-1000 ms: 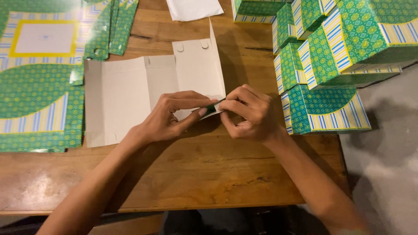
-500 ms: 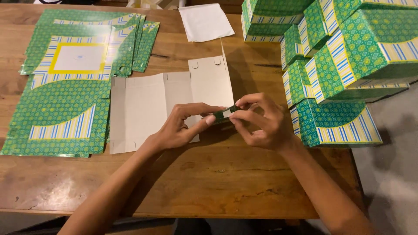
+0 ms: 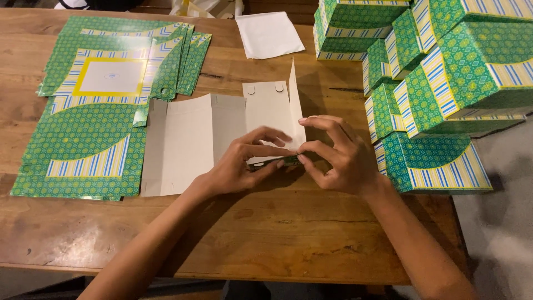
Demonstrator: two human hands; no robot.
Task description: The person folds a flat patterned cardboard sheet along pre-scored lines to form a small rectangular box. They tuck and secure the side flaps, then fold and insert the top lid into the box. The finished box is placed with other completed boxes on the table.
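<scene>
- Here the left hand (image 3: 244, 161) and right hand (image 3: 336, 153) both pinch the near right edge of a flat box blank (image 3: 216, 136), fingertips meeting at a small flap.
- The blank lies plain side up on the wooden table (image 3: 277, 233), one panel standing upright.
- Left of it lie flat green patterned sheets (image 3: 89, 133).
- Right of it stand folded green boxes (image 3: 433, 100).
- Beyond it lies a white sheet (image 3: 269, 34).

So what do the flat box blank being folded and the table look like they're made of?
Box blank: thin paperboard, it seems; dull grey-white inner face, crisp creases, both hands' fingers bending a flap. Table: wood, probably solid planks with a low sheen; visible grain, knots and gaps between boards.
</scene>
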